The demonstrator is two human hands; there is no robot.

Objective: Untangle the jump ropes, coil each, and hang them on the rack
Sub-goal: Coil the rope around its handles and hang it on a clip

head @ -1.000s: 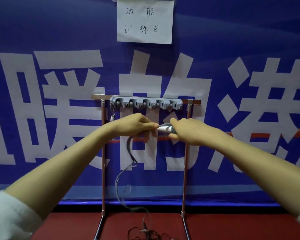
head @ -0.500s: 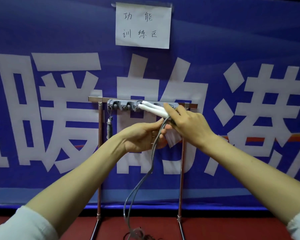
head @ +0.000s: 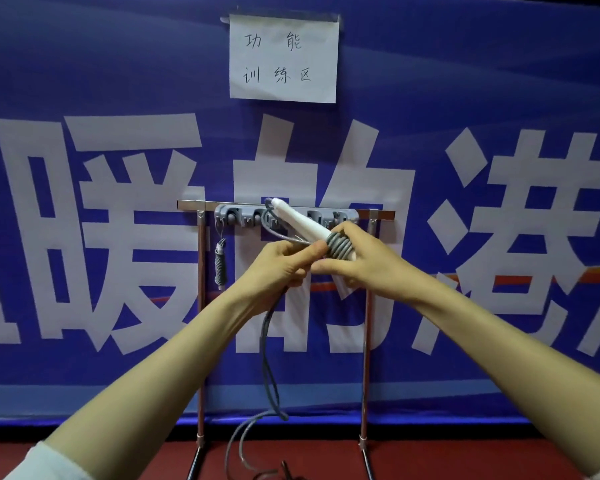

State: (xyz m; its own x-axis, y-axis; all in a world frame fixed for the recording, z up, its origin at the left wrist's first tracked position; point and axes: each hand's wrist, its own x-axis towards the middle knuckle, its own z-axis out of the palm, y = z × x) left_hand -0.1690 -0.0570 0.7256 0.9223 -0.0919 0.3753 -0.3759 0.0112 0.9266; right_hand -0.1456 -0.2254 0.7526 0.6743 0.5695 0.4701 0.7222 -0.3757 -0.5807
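Note:
My right hand [head: 364,263] grips the white handles [head: 297,220] of a jump rope, which point up and left in front of the rack [head: 284,216]. Several turns of grey rope [head: 340,245] are wound round the handles' lower end. My left hand [head: 284,263] pinches the grey rope beside the coil, and the loose rope [head: 269,368] hangs from it down to the red floor. Another coiled grey rope [head: 220,259] hangs from the rack's leftmost hook.
The rack is a metal bar with a grey strip of hooks on two thin legs [head: 201,323], standing before a blue banner [head: 84,220] with big white characters. A paper sign [head: 284,57] is taped above. Rope ends lie on the red floor [head: 465,459].
The handles were raised and tilted up toward the rack. Grey rope has been wound round their lower end, and the slack on the floor has shortened.

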